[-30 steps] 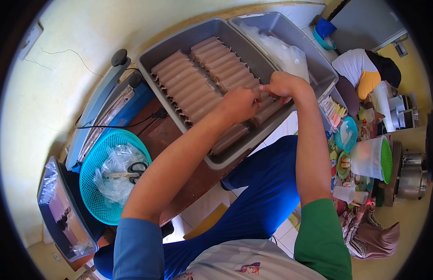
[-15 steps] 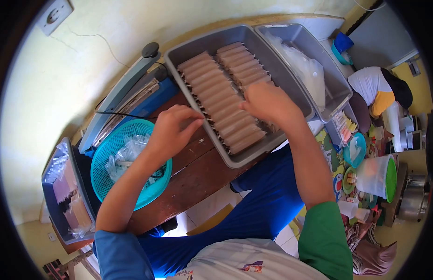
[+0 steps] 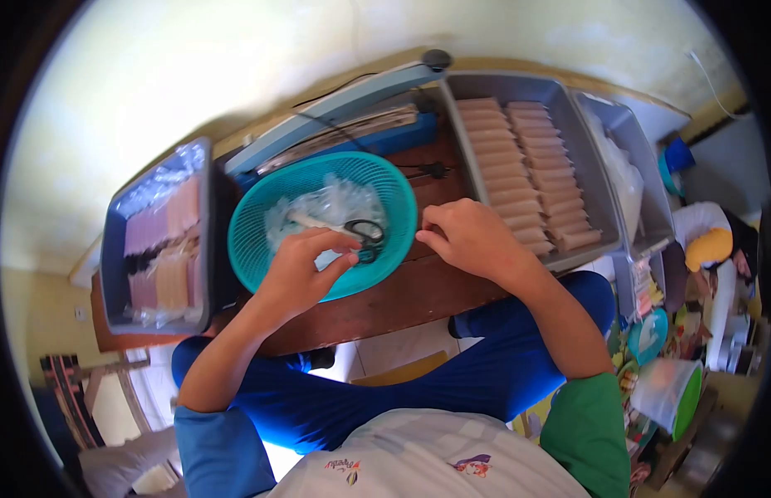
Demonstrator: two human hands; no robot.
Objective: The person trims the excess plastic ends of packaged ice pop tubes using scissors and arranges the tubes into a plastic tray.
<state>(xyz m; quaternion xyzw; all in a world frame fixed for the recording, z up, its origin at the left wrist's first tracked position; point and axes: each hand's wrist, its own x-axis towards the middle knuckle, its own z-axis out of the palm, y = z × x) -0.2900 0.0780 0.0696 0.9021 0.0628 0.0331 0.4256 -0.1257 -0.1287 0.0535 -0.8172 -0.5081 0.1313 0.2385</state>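
A turquoise plastic basket (image 3: 406,203) stands on the brown table in front of me. Crumpled clear plastic bags (image 3: 344,199) and black-handled scissors (image 3: 367,232) lie in it. My left hand (image 3: 298,270) is over the basket's near side, close to the scissors' handles. Its thumb and index finger are bent with a gap between their tips, and nothing shows in them. Past the basket's right rim, my right hand (image 3: 472,241) has its fingers curled and thumb near the index finger. Whether it pinches anything small is unclear.
A grey tray (image 3: 460,124) on the right holds two rows of wrapped pinkish-brown sticks. Beyond it is another grey tray (image 3: 651,236) with white plastic. A blue sealer (image 3: 344,100) stands behind the basket. Wrapped packs fill the left bin (image 3: 204,249). A person (image 3: 709,236) bends at far right.
My view has turned left, so the basket is now central. My right hand has left the rows in the tray for the basket's right side. My left hand is now over the basket.
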